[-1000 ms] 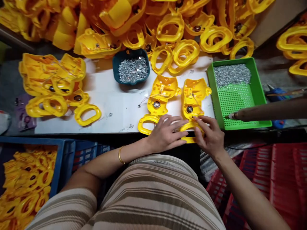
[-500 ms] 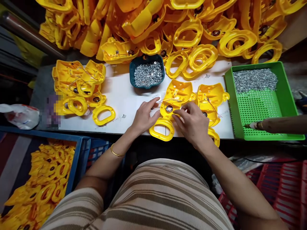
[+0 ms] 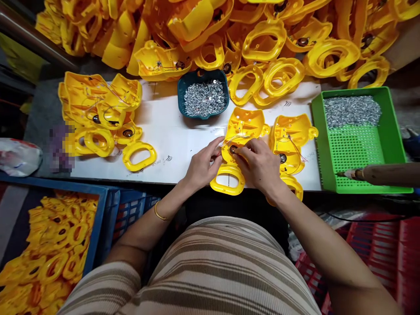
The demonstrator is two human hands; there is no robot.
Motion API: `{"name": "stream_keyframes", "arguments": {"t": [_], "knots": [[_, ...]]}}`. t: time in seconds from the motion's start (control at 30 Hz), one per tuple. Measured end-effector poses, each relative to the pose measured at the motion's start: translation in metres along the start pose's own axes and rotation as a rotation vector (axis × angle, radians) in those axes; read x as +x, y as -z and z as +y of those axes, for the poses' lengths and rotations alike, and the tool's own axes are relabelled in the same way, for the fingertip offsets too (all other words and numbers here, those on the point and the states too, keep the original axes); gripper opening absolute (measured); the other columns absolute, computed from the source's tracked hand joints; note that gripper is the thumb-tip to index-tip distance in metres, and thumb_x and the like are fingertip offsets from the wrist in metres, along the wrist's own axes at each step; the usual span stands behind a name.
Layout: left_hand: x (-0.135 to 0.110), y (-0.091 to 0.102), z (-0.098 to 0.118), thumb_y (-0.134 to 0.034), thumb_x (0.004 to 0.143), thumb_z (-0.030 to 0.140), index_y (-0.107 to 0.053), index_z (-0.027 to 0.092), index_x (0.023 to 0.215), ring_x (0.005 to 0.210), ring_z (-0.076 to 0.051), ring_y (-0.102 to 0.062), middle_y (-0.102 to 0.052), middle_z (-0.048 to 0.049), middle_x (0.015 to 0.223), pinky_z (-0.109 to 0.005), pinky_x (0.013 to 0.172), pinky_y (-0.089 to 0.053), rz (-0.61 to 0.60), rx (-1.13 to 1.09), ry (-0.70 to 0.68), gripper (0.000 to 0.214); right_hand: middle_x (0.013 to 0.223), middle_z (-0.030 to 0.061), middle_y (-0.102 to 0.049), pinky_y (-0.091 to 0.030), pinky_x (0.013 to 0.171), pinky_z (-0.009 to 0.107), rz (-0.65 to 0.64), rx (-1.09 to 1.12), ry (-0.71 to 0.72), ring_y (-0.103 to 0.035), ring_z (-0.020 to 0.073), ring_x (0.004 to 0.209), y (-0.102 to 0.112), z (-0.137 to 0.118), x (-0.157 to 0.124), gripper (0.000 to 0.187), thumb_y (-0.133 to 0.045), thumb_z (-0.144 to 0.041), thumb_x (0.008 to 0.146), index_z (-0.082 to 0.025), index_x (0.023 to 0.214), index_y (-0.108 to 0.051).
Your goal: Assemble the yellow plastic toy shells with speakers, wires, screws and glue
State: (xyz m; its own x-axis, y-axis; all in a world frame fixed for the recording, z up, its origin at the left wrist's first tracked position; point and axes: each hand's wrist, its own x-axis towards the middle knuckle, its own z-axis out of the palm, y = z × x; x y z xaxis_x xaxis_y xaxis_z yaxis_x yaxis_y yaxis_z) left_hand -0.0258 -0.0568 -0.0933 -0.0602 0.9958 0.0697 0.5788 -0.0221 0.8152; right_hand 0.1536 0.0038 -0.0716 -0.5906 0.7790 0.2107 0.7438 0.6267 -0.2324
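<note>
— Right hand [image 3: 259,164], how set?
— Fingertips pinched narrow on the small round disc [image 3: 232,149] in the yellow shell [image 3: 246,124], by the table's [image 3: 173,144] front edge.
— Shell's long axis?
— Front edge to far edge, handle loop [image 3: 226,190] nearest the body.
— Left hand [image 3: 201,166]?
— Curled at the shell's left flank, equally near; grip, I cannot tell

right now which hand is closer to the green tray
Right. The right hand rests on the yellow shell, with only a second shell between it and the green tray. The left hand touches the first shell's opposite edge, farther from the tray.
</note>
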Motion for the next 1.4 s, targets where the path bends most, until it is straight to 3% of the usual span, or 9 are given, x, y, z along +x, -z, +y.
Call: {"name": "stream_keyframes", "arguments": {"t": [0.1,0.2,0.3,0.43,0.53,0.63,1.17,1.27,1.4], "knots": [[0.0,0.003,0.004,-0.051,0.089,0.02,-0.049,0.018,0.139,0.089,-0.015,-0.064,-0.07,-0.0057,0.104,-0.027,0.081,-0.054,0.072,0.094,-0.091,0.05,0.093,0.0065,-0.063,-0.028,0.055,0.027,0.044,0.142,-0.056,-0.057,0.016,0.082,0.003,0.005,-0.003,0.025,-0.052,-0.036,0.096,-0.02,0.096,-0.072],[0.003,0.01,0.011,-0.057,0.087,0.025,-0.058,0.02,0.133,0.115,-0.024,-0.056,-0.058,-0.0124,0.132,-0.038,0.097,-0.048,0.183,0.292,-0.247,0.047,0.087,0.0041,-0.061,-0.037,0.06,0.026,-0.007,0.395,-0.079,-0.056,0.0138,0.073,0.014,0.013,-0.002,0.019,-0.059,-0.034,0.092,-0.02,0.094,-0.072],[0.01,0.018,0.016,-0.059,0.089,0.03,-0.067,0.029,0.121,0.134,-0.03,-0.04,-0.044,-0.0082,0.15,-0.048,0.108,-0.035,0.124,0.438,-0.401,0.034,0.077,0.0025,-0.059,-0.041,0.064,0.026,-0.106,0.591,-0.031,-0.056,0.0136,0.07,0.026,0.019,0.002,0.016,-0.063,-0.032,0.088,-0.018,0.087,-0.071],[0.023,0.026,0.013,-0.058,0.093,0.035,-0.074,0.03,0.101,0.136,-0.029,-0.037,-0.05,-0.0039,0.146,-0.051,0.111,-0.029,0.04,0.436,-0.529,0.019,0.075,0.0022,-0.063,-0.045,0.065,0.026,-0.168,0.71,-0.062,-0.058,0.0125,0.069,0.034,0.022,0.006,0.016,-0.065,-0.031,0.086,-0.017,0.079,-0.069],[0.028,0.026,0.008,-0.058,0.093,0.041,-0.076,0.029,0.096,0.137,-0.028,-0.035,-0.051,-0.0034,0.143,-0.05,0.112,-0.029,0.038,0.367,-0.529,0.021,0.084,0.0034,-0.068,-0.051,0.063,0.025,-0.184,0.862,-0.177,-0.063,0.0114,0.066,0.033,0.017,0.004,0.022,-0.064,-0.038,0.088,-0.016,0.087,-0.068],[0.027,0.021,0.005,-0.057,0.093,0.042,-0.076,0.027,0.096,0.138,-0.026,-0.034,-0.05,-0.005,0.143,-0.049,0.113,-0.032,0.073,0.329,-0.429,0.024,0.101,0.0063,-0.071,-0.058,0.064,0.026,-0.065,0.974,-0.232,-0.07,0.0144,0.076,0.028,0.009,-0.002,0.031,-0.064,-0.044,0.088,-0.018,0.106,-0.066],[0.025,0.013,0.009,-0.057,0.094,0.03,-0.073,0.023,0.094,0.13,-0.025,-0.046,-0.059,-0.0077,0.133,-0.045,0.107,-0.042,0.219,0.394,-0.487,0.018,0.099,0.0068,-0.072,-0.06,0.07,0.026,0.303,0.61,0.013,-0.07,0.0149,0.083,0.01,0.002,-0.011,0.023,-0.067,-0.029,0.089,-0.022,0.11,-0.074],[0.029,0.01,0.004,-0.054,0.096,0.026,-0.071,0.022,0.098,0.124,-0.024,-0.052,-0.062,-0.0083,0.128,-0.042,0.104,-0.044,0.231,0.387,-0.434,0.018,0.092,0.0061,-0.07,-0.055,0.066,0.025,0.304,0.527,-0.032,-0.068,0.0144,0.079,0.007,0.002,-0.011,0.022,-0.067,-0.033,0.088,-0.021,0.105,-0.076],[0.031,0.001,-0.002,-0.052,0.096,0.029,-0.058,0.017,0.125,0.098,-0.018,-0.065,-0.065,-0.0112,0.119,-0.033,0.089,-0.054,0.203,0.17,-0.21,0.032,0.091,0.0054,-0.07,-0.048,0.063,0.025,0.153,0.338,-0.133,-0.066,0.0143,0.075,0.005,0.0,-0.009,0.026,-0.06,-0.039,0.093,-0.023,0.105,-0.077]]}}
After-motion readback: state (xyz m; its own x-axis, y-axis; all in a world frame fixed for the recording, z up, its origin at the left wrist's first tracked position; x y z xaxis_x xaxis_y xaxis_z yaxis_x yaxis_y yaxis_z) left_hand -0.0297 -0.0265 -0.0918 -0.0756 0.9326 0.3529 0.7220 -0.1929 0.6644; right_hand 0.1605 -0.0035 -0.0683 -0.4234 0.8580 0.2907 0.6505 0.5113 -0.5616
